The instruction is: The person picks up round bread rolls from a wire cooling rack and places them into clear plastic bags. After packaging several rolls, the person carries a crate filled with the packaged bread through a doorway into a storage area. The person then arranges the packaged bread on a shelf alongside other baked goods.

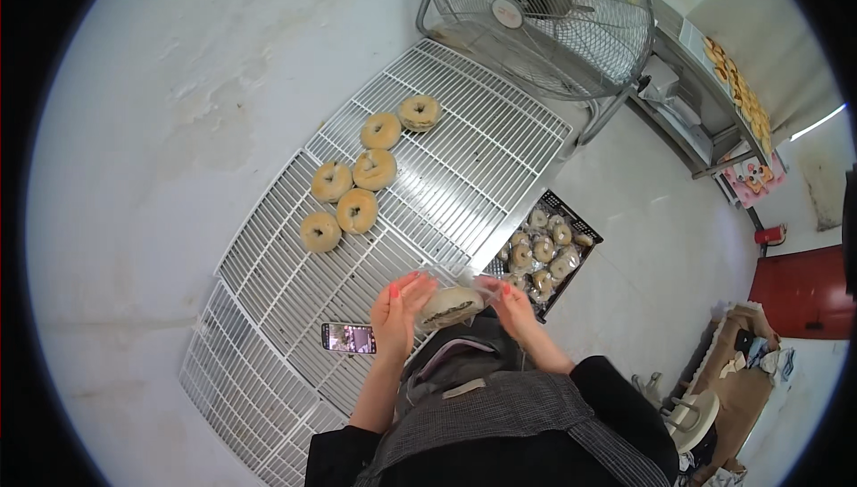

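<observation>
In front of my body a bagel with a dark streak on its side sits in what looks like a clear plastic bag. My left hand is closed on the bag's left side, its fingertips slightly blurred. At the bag's right side my right hand pinches the plastic. Farther off, several unwrapped bagels lie in a loose group on a white wire rack. Beside my left wrist a phone with its screen lit rests on the rack.
A black crate of bagged bagels stands lower, right of the rack. Beyond the rack's far end is a large metal fan. Shelving with trays of baked goods stands at the far right. A pale stool is at the lower right.
</observation>
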Demonstrator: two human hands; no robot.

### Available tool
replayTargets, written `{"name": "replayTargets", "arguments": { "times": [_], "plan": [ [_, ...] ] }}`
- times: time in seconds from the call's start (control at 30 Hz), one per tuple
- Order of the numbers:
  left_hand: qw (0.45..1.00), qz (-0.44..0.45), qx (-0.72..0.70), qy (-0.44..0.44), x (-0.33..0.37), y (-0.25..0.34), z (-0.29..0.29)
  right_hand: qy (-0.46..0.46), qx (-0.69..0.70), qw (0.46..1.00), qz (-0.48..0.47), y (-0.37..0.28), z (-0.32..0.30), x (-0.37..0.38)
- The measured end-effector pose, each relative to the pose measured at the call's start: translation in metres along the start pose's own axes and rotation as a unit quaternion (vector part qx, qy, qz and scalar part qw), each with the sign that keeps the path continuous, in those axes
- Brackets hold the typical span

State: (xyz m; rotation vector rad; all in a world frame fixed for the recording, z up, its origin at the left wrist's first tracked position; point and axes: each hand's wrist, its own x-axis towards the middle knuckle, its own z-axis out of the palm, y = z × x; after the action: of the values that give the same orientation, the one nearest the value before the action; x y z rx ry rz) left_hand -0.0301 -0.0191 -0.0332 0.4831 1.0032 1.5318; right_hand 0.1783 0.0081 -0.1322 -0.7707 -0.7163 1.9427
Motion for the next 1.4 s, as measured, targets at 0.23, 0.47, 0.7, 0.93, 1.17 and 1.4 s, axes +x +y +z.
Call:
{"name": "replayTargets", "arguments": {
  "times": [0.23, 0.47, 0.7, 0.93, 1.17, 1.4],
  "plan": [
    [0.977, 0.085, 0.183, 0.067, -0.006, -0.057, -0.061, 0.034, 0.029, 0.999, 0.002, 0.027, 0.020, 0.028],
    [0.941, -0.185, 0.281, 0.033, -0.034, -0.074, -0.128, 0.029, -0.202, 0.969, 0.137, 0.017, -0.002, 0.029],
    [0.982, -0.181, 0.032, 0.034, -0.042, -0.085, -0.124, 0.026, -0.127, 0.958, 0.255, 0.006, 0.002, 0.029],
    [0.901, -0.043, 0.375, 0.214, 0.042, -0.099, -0.095, 0.042, -0.564, 0.823, 0.058, 0.016, 0.016, 0.106],
    [0.699, 0.022, 0.695, 0.169, 0.081, -0.122, -0.114, -0.003, -0.739, 0.670, -0.070, 0.062, -0.019, 0.130],
    [0.814, 0.054, 0.576, -0.054, 0.061, -0.139, -0.016, -0.036, -0.744, 0.606, -0.279, -0.044, 0.006, 0.054]
  ]
}}
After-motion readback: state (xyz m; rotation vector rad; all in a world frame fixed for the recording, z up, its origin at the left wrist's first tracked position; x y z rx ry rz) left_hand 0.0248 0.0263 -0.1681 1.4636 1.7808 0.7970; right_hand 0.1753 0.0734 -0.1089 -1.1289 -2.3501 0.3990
